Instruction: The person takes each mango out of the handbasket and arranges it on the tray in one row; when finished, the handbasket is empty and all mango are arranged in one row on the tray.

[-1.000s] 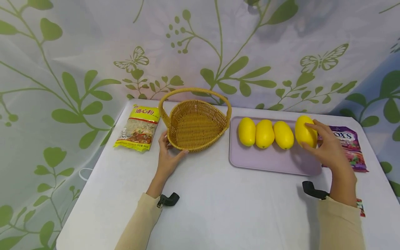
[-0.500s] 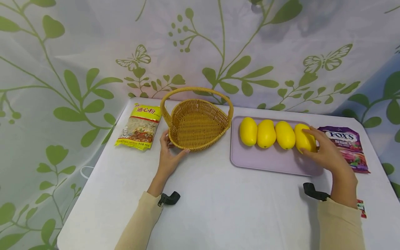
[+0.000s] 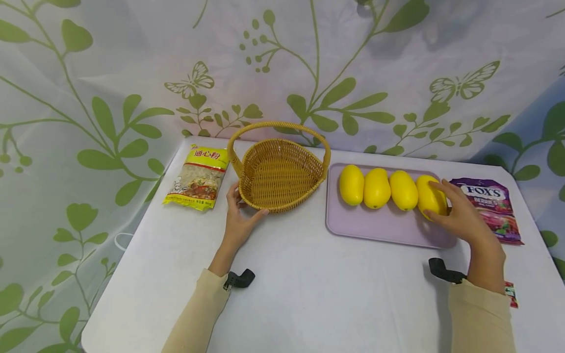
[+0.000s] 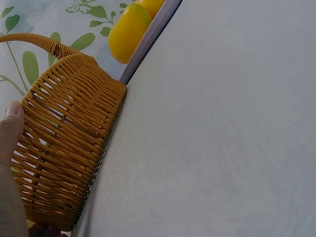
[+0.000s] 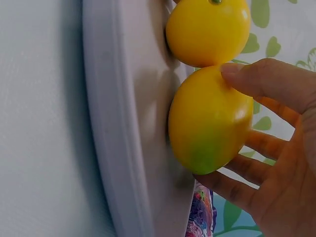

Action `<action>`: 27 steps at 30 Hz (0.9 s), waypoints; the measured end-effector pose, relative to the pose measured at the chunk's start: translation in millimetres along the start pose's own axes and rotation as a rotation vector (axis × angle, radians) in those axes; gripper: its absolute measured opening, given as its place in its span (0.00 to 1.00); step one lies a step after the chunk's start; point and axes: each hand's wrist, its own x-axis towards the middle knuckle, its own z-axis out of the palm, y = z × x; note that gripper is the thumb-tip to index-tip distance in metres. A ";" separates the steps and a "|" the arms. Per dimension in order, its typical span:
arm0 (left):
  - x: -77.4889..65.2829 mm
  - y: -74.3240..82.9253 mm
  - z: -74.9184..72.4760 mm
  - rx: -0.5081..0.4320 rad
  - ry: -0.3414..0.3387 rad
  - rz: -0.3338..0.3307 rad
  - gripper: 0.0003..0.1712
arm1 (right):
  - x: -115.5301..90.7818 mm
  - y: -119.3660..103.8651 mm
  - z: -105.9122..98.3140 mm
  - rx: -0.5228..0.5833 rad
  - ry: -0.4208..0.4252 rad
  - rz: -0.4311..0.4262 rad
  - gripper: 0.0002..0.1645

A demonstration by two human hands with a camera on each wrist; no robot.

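Observation:
A row of several yellow mangoes (image 3: 376, 189) lies on a pale purple tray (image 3: 375, 230). My right hand (image 3: 465, 213) grips the rightmost mango (image 3: 429, 197), which sits on the tray beside its neighbour. The right wrist view shows the thumb on one side of this mango (image 5: 210, 121), the fingers round the other, and a green patch on its skin. At centre left, a wicker basket (image 3: 282, 181) with an arched handle stands with nothing in it. My left hand (image 3: 240, 223) holds its near left side, thumb (image 4: 11, 128) against the woven wall.
Left of the basket lies a yellow bag of pasta (image 3: 198, 177). A purple Fox's candy bag (image 3: 490, 206) is just right of the tray, partly behind my right hand. A small red packet (image 3: 510, 294) peeks out beside the right sleeve. A leaf-patterned curtain (image 3: 273, 63) hangs behind the white table (image 3: 309, 284).
My right hand has lowered the rightmost mango onto the tray, next to the others, and still grips it. The left hand stays on the basket. The head view has shifted slightly.

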 end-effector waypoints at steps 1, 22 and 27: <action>0.0 0.0 0.2 -0.001 -0.001 -0.001 0.57 | -0.5 -0.4 -0.4 0.000 0.001 0.001 0.48; -5.7 -2.3 -7.6 0.045 -0.023 -0.078 0.59 | -59.1 -73.4 48.5 -0.089 0.387 -0.302 0.46; -15.3 1.2 -13.6 0.193 -0.056 -0.133 0.55 | -82.7 -86.3 76.5 -0.176 0.362 -0.348 0.44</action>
